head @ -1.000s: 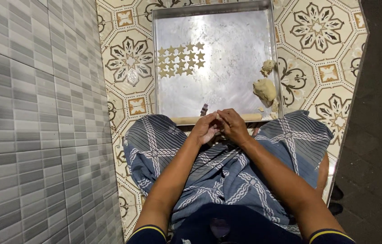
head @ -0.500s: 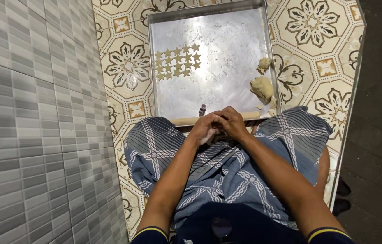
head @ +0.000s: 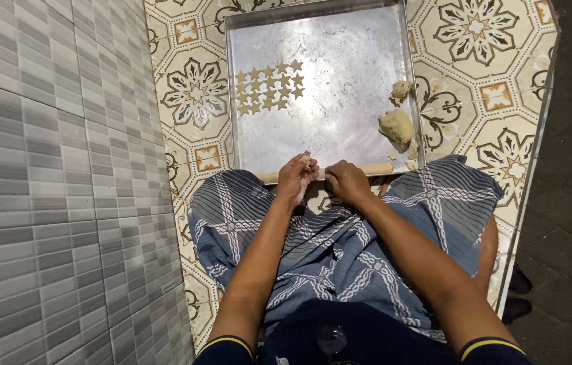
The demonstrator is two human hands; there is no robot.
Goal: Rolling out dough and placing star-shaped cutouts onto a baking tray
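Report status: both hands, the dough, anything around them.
Left hand pinching a small dough piece at tray near edge. Right hand closed beside it, contents hidden. Star cutouts in rows, dough lump at right, rolling pin under hands.

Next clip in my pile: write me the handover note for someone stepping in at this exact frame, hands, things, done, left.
Left hand: at the tray's near edge, fingers curled around a small bit of dough; how firm the grip is can't be told.
Right hand: closed, resting beside the left over the wooden rolling pin; anything inside it is hidden.
Metal tray: on the patterned floor tiles, in front of the knees.
Done: a block of small star-shaped dough pieces laid in rows at the tray's upper left.
Left: a larger dough lump and a smaller one at the tray's right edge, unshaped.
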